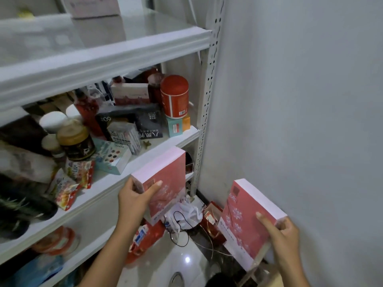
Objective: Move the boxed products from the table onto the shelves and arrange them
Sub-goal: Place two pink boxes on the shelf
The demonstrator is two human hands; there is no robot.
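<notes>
I hold two flat pink boxes with white flower prints, one in each hand. My left hand [137, 195] grips the near corner of the left pink box [167, 179], which is tilted in front of the middle shelf's edge [107, 183]. My right hand [283, 235] grips the lower right side of the right pink box [246, 220], held upright near the grey wall and apart from the shelf. The top shelf [103, 56] is mostly bare, with a pale box [93, 6] at its back.
The middle shelf is crowded: a red canister [174, 96], jars [75, 139], black packets [149, 123], a teal box [113, 159] and snack bags [68, 189]. A perforated white upright [207, 100] stands at the right. Red bags [145, 239] and white cloth [186, 214] lie on the floor.
</notes>
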